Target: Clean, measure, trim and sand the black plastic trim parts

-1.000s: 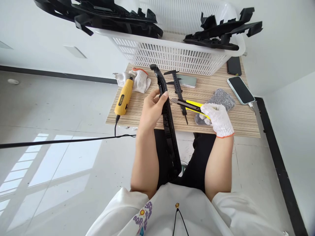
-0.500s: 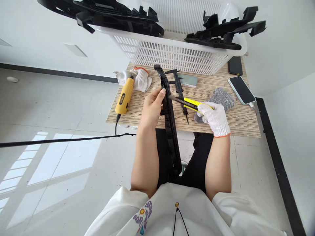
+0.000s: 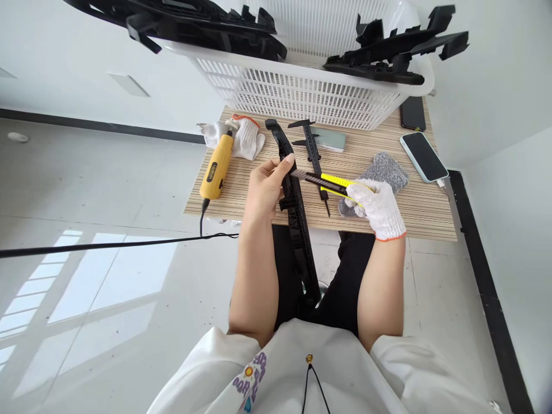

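My bare left hand is closed round the upper part of a long black plastic trim piece, thumb on top. The piece slants from above the table down between my knees. In a white knitted glove, my right hand grips a yellow utility knife. Its extended blade points left, and the tip is at the trim piece's right edge near my left thumb; whether it touches I cannot tell. A black caliper lies beyond the knife, partly covered by it. Under the knife and right hand is a grey cloth.
A white plastic basket with black parts stands at the table's back. Left lie a yellow corded rotary tool and a white glove. Right are two phones. A grey-green flat box sits behind the caliper.
The top end of the trim piece has tilted slightly left and down. The knife blade has shifted a little, its tip now closer to my left thumb. Both hands keep their grips.
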Available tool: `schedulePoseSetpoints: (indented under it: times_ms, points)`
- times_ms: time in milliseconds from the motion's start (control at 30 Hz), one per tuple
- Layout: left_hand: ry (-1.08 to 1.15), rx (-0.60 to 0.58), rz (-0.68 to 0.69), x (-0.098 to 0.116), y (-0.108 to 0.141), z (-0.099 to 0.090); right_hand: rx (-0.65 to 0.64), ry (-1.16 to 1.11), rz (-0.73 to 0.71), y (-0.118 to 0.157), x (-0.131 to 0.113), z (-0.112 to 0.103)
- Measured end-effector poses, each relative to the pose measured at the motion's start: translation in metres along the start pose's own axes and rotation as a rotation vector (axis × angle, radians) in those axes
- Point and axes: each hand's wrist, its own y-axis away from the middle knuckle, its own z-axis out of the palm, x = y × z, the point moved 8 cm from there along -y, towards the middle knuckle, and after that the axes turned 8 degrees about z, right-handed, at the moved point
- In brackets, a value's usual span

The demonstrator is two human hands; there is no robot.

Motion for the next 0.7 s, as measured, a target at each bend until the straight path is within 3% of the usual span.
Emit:
schedulePoseSetpoints:
  times_ms: [333,533,700]
  points:
    - [0.024,-0.05,0.039,0.0,0.0,0.004,-0.007,-0.006,-0.011,0.0,0.001,-0.001]
    - [0.09,-0.15,0.073,0.002,0.0,0.012,-0.001,-0.031,-0.013,-0.001,0.001,-0.001]
    - [0.147,-0.113,0.104,0.003,-0.001,0.009,-0.028,0.007,0.012,-0.002,0.004,-0.001]
